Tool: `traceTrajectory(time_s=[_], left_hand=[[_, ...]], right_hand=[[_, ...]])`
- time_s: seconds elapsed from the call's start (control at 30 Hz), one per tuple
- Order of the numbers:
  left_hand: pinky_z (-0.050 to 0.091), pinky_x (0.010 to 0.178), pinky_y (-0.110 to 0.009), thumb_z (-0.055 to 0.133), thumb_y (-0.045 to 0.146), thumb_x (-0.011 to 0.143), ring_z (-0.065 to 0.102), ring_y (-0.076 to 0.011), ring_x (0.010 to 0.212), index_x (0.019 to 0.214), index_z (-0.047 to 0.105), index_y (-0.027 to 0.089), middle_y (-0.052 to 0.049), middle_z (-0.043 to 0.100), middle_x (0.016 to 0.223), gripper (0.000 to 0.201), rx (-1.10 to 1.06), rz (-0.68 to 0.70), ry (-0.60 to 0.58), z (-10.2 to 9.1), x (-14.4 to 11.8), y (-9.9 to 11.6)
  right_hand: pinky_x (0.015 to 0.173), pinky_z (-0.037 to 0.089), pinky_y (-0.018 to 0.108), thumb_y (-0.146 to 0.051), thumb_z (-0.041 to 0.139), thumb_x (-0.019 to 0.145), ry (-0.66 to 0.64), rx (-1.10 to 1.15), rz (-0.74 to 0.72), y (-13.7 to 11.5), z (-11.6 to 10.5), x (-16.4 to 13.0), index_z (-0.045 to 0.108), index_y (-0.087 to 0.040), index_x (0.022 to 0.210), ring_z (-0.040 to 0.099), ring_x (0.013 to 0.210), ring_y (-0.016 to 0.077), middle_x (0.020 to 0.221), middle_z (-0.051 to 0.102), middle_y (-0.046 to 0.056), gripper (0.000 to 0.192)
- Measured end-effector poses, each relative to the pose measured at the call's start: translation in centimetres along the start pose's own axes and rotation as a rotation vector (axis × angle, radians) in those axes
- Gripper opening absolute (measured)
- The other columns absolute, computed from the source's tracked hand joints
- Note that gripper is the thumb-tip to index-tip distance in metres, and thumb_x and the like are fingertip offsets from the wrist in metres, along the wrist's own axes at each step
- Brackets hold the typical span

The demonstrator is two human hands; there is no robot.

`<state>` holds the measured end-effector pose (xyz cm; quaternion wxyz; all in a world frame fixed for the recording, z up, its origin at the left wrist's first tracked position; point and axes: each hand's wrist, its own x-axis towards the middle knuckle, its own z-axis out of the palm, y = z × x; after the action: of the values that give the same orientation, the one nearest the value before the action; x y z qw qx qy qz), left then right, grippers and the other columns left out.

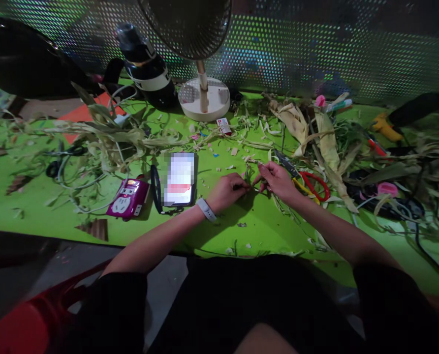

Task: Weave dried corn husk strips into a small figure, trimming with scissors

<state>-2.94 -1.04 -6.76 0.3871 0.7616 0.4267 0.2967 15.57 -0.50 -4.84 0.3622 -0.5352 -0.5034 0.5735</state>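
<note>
Head view: at the green table (264, 231), my 2 hands meet just right of the phone (180, 178), working 1 thin strip of dried corn husk (249, 172). My left hand (227, 191), a pale band at its wrist, is closed in a pinch on the strip's near end; my right hand (276, 179) is curled, fingertips pressed on the same strip, which rises a little between them and lies on the table right of the phone. By my judgement I am mid-twist or mid-fold on this strip, and the next move calls for a steady pinch with the left while the right turns or pulls the fibre without tearing it.

Counted around the phone: 1 pair of red-handled scissors (313, 184) to its right, just beyond my right hand; 1 purple power strip (128, 198) just left; 1 fan base (203, 98) behind; 1 dark bottle (147, 69) behind and left; 1 yellow glue gun (385, 127) far right. Husk heaps number 2: a left heap (109, 132) and a right heap (326, 135). Loose scraps are too many to count.
</note>
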Motion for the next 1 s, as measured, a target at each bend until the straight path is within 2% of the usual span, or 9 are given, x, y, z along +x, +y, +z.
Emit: traceTrajectory(time_s=[0.13, 0.33, 0.43, 0.57, 0.7, 0.83, 1.0], left_hand=[[0.046, 0.063, -0.023, 0.065, 0.010, 0.075, 0.056, -0.0097, 0.067, 0.072, 0.068, 0.014, -0.001, 0.061, 0.072, 0.007, -0.028, -0.033, -0.004, -0.02, 0.12, 0.34], [0.046, 0.063, -0.024, 0.065, 0.013, 0.077, 0.055, -0.0100, 0.065, 0.072, 0.067, 0.014, -0.001, 0.062, 0.071, 0.005, 0.012, -0.081, -0.032, -0.36, 0.34, 0.97], [0.046, 0.066, -0.024, 0.063, 0.009, 0.077, 0.057, -0.0105, 0.068, 0.076, 0.067, 0.014, -0.001, 0.064, 0.074, 0.007, 0.036, -0.065, -0.019, -0.25, 0.27, 1.01], [0.047, 0.070, -0.025, 0.062, 0.009, 0.078, 0.058, -0.0112, 0.074, 0.080, 0.067, 0.014, -0.002, 0.065, 0.077, 0.008, 0.004, -0.013, 0.017, 0.02, -0.05, 0.94], [0.047, 0.069, -0.024, 0.061, 0.014, 0.080, 0.058, -0.0109, 0.074, 0.083, 0.065, 0.013, -0.003, 0.065, 0.080, 0.004, -0.082, 0.041, -0.019, 0.20, -0.21, 0.91], [0.045, 0.059, -0.022, 0.057, 0.023, 0.085, 0.054, -0.0086, 0.062, 0.081, 0.058, 0.014, 0.001, 0.061, 0.069, 0.011, -0.222, -0.033, -0.079, 0.31, 0.11, 0.66], [0.045, 0.053, -0.021, 0.052, 0.025, 0.087, 0.054, -0.0081, 0.054, 0.080, 0.051, 0.015, 0.002, 0.058, 0.064, 0.012, -0.341, -0.139, -0.160, 0.60, 0.44, 0.34]], right_hand=[[0.033, 0.036, 0.016, -0.062, 0.060, 0.075, 0.015, 0.008, -0.002, 0.01, -0.04, 0.02, 0.047, -0.019, 0.075, 0.057, 0.041, 0.0063, 0.070, 0.069, 0.001, 0.045], [0.035, 0.038, 0.019, -0.060, 0.059, 0.078, -0.080, 0.022, 0.033, -0.20, -0.10, -0.29, 0.049, -0.020, 0.074, 0.052, 0.038, 0.0064, 0.060, 0.064, -0.003, 0.041], [0.037, 0.041, 0.022, -0.061, 0.057, 0.079, -0.179, -0.057, 0.030, -0.20, -0.02, -0.52, 0.048, -0.022, 0.073, 0.055, 0.039, 0.0095, 0.055, 0.062, -0.004, 0.040], [0.038, 0.043, 0.025, -0.065, 0.053, 0.079, -0.170, -0.142, 0.018, 0.00, -0.01, -0.40, 0.045, -0.024, 0.075, 0.062, 0.044, 0.0153, 0.052, 0.062, -0.004, 0.042], [0.044, 0.049, 0.030, -0.070, 0.050, 0.078, -0.163, -0.140, 0.051, -0.01, -0.08, -0.14, 0.043, -0.025, 0.076, 0.063, 0.045, 0.0171, 0.052, 0.062, -0.005, 0.045], [0.042, 0.049, 0.030, -0.071, 0.053, 0.074, -0.166, -0.099, 0.066, -0.39, 0.01, -0.07, 0.042, -0.025, 0.076, 0.061, 0.043, 0.0168, 0.049, 0.060, -0.006, 0.048], [0.040, 0.046, 0.026, -0.070, 0.058, 0.072, -0.189, -0.005, 0.103, -0.58, 0.23, 0.11, 0.044, -0.024, 0.075, 0.056, 0.037, 0.0133, 0.046, 0.060, -0.006, 0.048]])
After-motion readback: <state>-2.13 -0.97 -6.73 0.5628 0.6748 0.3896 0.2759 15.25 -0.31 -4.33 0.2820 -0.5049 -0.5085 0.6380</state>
